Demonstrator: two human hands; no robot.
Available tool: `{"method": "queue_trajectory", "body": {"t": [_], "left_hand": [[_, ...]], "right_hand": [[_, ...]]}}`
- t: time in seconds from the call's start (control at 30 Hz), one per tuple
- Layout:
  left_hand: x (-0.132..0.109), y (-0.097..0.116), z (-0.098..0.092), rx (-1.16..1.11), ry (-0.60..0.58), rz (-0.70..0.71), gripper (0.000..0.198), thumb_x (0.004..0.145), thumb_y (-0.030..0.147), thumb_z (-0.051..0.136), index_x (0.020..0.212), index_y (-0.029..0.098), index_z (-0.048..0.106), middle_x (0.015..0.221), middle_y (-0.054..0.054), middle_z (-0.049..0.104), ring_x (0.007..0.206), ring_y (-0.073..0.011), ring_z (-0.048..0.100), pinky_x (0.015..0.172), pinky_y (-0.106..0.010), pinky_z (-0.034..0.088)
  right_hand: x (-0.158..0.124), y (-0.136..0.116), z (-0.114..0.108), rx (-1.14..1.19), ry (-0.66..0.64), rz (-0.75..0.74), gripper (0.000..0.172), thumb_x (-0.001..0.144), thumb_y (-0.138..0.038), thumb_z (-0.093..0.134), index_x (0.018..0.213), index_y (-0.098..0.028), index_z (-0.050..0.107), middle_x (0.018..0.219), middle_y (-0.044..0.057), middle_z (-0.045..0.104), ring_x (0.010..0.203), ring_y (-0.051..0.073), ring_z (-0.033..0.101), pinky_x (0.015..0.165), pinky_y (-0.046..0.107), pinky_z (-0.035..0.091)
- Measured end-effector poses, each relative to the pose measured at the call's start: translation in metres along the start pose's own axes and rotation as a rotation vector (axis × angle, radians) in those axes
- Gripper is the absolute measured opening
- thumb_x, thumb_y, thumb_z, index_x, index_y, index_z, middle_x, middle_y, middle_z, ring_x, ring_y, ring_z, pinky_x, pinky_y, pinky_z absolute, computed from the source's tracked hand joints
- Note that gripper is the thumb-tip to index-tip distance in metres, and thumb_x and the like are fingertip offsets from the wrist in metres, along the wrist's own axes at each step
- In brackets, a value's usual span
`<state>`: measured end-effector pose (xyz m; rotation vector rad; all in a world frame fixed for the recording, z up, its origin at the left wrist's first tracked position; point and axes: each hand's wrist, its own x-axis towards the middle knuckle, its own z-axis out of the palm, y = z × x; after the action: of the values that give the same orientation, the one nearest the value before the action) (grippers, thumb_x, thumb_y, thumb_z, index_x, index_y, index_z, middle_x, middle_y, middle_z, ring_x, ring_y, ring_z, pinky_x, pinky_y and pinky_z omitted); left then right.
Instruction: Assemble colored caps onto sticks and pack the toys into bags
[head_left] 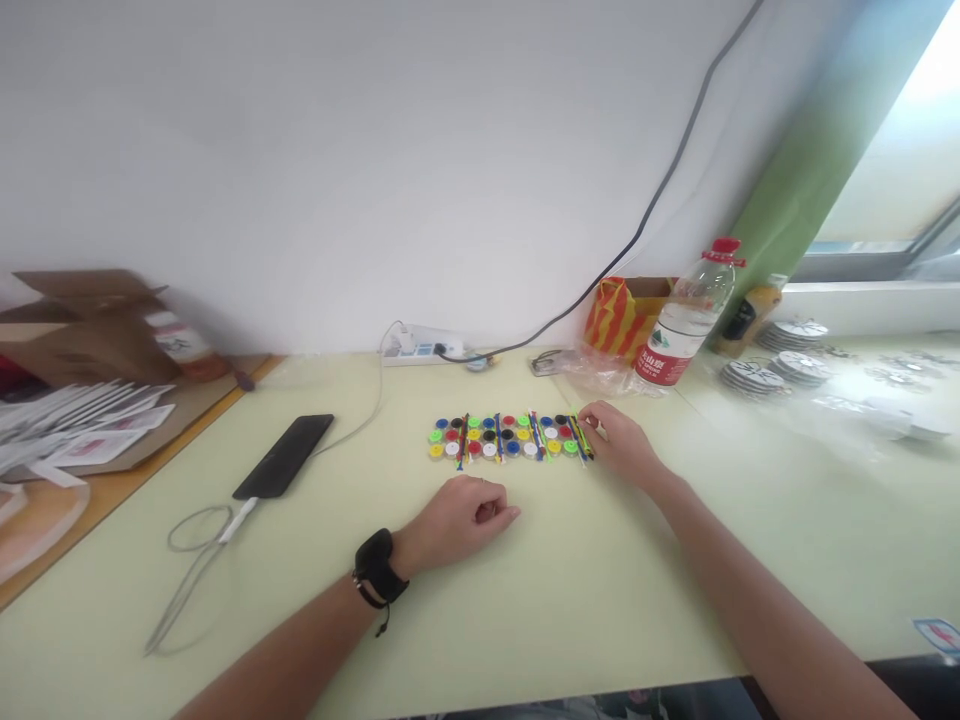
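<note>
Small round coloured discs (513,449) lie in rows on the pale table, in red, blue, yellow, green, white and black. Between groups of them lie narrow bundles of thin coloured sticks (537,436). My right hand (611,438) is at the right end of the rows. Its bent fingertips pinch the upper end of the rightmost stick bundle (580,437). My left hand (459,520) rests on the table in front of the discs, fingers curled in and nothing visible in them. A black watch is on the left wrist.
A black phone (283,457) with a white cable lies at left. Behind are a power strip (422,346), a striped bag (611,320) and a large water bottle (686,315). Stacked round discs (754,378) stand at right. A cardboard box (82,330) and papers sit far left.
</note>
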<state>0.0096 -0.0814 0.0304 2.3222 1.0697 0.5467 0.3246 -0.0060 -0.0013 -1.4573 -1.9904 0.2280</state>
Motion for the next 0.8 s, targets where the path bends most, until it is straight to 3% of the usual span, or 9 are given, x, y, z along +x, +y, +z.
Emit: {"method": "queue_trajectory", "body": {"t": [0.2, 0.33, 0.43, 0.57, 0.7, 0.8], "left_hand": [[0.001, 0.002, -0.001, -0.084, 0.005, -0.055, 0.039, 0.098, 0.036, 0.058, 0.066, 0.018, 0.045, 0.06, 0.005, 0.042, 0.057, -0.0104, 0.036, 0.055, -0.025, 0.027], [0.001, 0.001, 0.0, -0.207, 0.045, -0.077, 0.031, 0.1, 0.038, 0.056, 0.077, 0.018, 0.057, 0.068, 0.003, 0.051, 0.062, -0.0112, 0.042, 0.057, -0.024, 0.032], [0.003, -0.001, 0.003, -0.321, 0.106, -0.078, 0.024, 0.101, 0.037, 0.056, 0.087, 0.018, 0.062, 0.077, 0.0, 0.058, 0.069, -0.0129, 0.05, 0.061, -0.024, 0.04], [0.005, -0.005, 0.008, -0.445, 0.149, -0.067, 0.02, 0.1, 0.037, 0.059, 0.106, 0.019, 0.064, 0.091, -0.003, 0.065, 0.082, -0.0161, 0.06, 0.075, -0.027, 0.051], [0.007, -0.011, 0.013, -0.578, 0.204, -0.095, 0.043, 0.099, 0.038, 0.062, 0.138, 0.022, 0.053, 0.108, -0.007, 0.067, 0.093, -0.0184, 0.065, 0.085, -0.032, 0.055], [0.008, -0.015, 0.014, -0.616, 0.197, -0.112, 0.05, 0.1, 0.039, 0.061, 0.146, 0.024, 0.049, 0.109, -0.008, 0.067, 0.09, -0.0178, 0.066, 0.082, -0.032, 0.055]], "right_hand": [[0.002, -0.003, -0.002, 0.096, 0.066, -0.011, 0.012, 0.098, -0.03, 0.047, 0.094, -0.024, 0.057, 0.091, 0.006, 0.067, 0.084, 0.023, 0.063, 0.076, 0.035, 0.047], [0.002, -0.016, -0.006, 0.338, 0.053, 0.045, 0.017, 0.099, -0.039, 0.049, 0.094, -0.024, 0.053, 0.086, 0.005, 0.066, 0.078, 0.023, 0.063, 0.068, 0.035, 0.048], [0.0, -0.035, -0.005, 0.597, -0.042, 0.088, 0.024, 0.099, -0.048, 0.054, 0.095, -0.024, 0.053, 0.084, 0.004, 0.066, 0.078, 0.022, 0.065, 0.065, 0.033, 0.049], [-0.007, -0.063, -0.002, 0.774, -0.169, 0.09, 0.031, 0.093, -0.051, 0.065, 0.091, -0.023, 0.054, 0.081, 0.002, 0.064, 0.074, 0.019, 0.063, 0.067, 0.033, 0.05], [-0.015, -0.085, 0.001, 0.928, -0.346, 0.094, 0.032, 0.088, -0.045, 0.075, 0.097, -0.023, 0.054, 0.087, 0.002, 0.065, 0.074, 0.017, 0.065, 0.071, 0.033, 0.052], [-0.022, -0.097, 0.006, 0.943, -0.456, 0.044, 0.028, 0.087, -0.039, 0.077, 0.098, -0.023, 0.057, 0.089, 0.001, 0.064, 0.077, 0.017, 0.064, 0.073, 0.032, 0.052]]}}
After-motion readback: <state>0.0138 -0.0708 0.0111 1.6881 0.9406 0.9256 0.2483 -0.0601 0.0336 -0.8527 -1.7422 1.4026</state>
